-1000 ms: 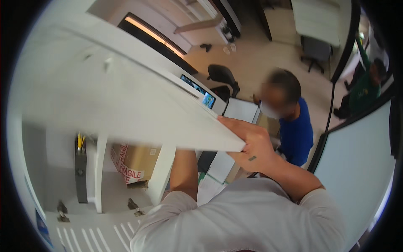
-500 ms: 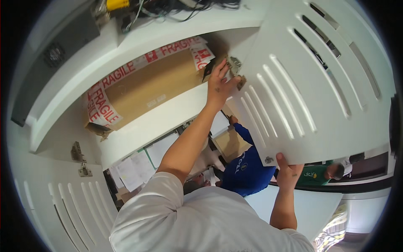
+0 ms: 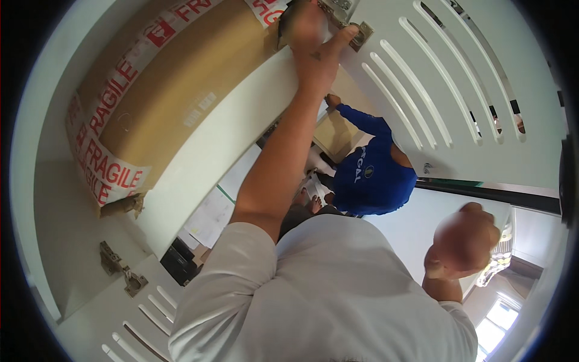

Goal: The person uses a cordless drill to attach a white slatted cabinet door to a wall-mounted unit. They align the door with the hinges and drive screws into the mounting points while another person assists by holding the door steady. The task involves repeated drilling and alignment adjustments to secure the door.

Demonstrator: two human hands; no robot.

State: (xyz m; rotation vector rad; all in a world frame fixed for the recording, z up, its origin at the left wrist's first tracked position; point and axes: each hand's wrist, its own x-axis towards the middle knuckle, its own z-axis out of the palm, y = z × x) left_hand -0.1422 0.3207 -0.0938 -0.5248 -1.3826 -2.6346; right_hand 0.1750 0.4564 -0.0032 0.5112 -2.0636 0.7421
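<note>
My left hand (image 3: 313,42) reaches up to the metal hinge (image 3: 360,36) of a white slotted cabinet door (image 3: 458,154). Its thumb presses against the hinge while the fingers curl behind, blurred, beside the end of a long cardboard box (image 3: 163,90). That box carries white tape with red print and rests on a white shelf (image 3: 223,136). Away from the door, at the lower right, my right hand (image 3: 464,238) is raised with curled fingers. Motion blur hides whatever it may hold.
A second slotted door with its hinge (image 3: 123,271) hangs at the lower left. Below, a person in a blue shirt (image 3: 374,175) stands with one arm toward a brown panel. Papers (image 3: 211,220) lie under the shelf, and a pale tabletop (image 3: 398,223) is at the right.
My right hand has let go of the door's lower edge and moved right. My left hand stays at the hinge. The view has shifted, bringing the box closer and dropping the upper shelf out of sight.
</note>
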